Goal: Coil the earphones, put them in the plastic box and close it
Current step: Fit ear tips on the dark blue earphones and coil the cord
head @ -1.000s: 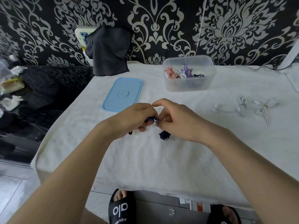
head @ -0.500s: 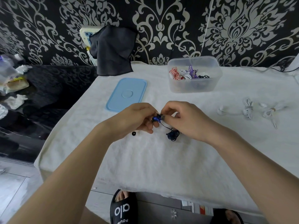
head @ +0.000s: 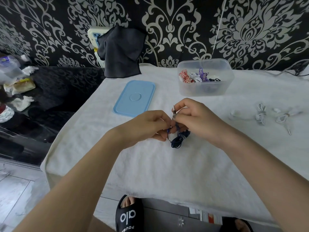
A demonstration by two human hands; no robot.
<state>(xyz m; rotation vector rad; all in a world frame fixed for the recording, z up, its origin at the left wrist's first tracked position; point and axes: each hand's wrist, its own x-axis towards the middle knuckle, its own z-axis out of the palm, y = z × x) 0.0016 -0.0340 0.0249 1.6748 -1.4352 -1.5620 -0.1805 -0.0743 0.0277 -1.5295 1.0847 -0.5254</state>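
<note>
Dark blue earphones (head: 178, 139) hang as a small coiled bundle between my two hands, just above the white cloth. My left hand (head: 150, 126) pinches the cord at the left of the bundle. My right hand (head: 194, 118) pinches the plug end, whose metal jack (head: 173, 109) sticks up above my fingers. The clear plastic box (head: 204, 88) stands open at the back, holding several coiled earphones in red-white, white, purple and black. Its light blue lid (head: 134, 98) lies flat to the left of it.
Two white earphone sets (head: 260, 113) (head: 284, 117) lie on the cloth at the right. A dark cloth (head: 120, 52) hangs on the patterned wall behind the lid. A dark side table with clutter (head: 18, 87) stands left. My sandalled feet show below the table edge.
My right hand has lifted the plug end, so the jack now points up. The blue bundle hangs lower between my hands and looks more tightly gathered.
</note>
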